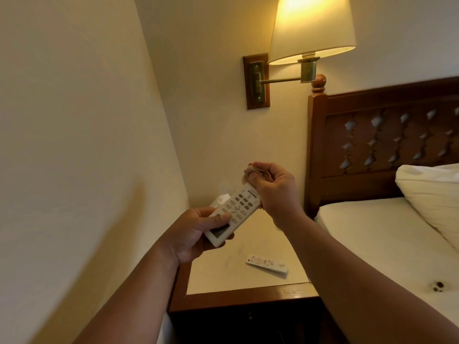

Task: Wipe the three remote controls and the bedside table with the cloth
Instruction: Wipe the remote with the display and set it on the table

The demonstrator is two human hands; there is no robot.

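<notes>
Left hand (196, 232) grips white remote (233, 214), right hand (270, 187) clenches cloth (253, 171) over bedside table (248, 291).

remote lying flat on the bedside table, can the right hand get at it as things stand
Probably not yet: the right hand is bunched around the cloth. The path down to the flat remote looks clear.

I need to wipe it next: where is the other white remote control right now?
The slim white remote control lies flat on the cream bedside table top, near its front right corner beside the bed.
</notes>
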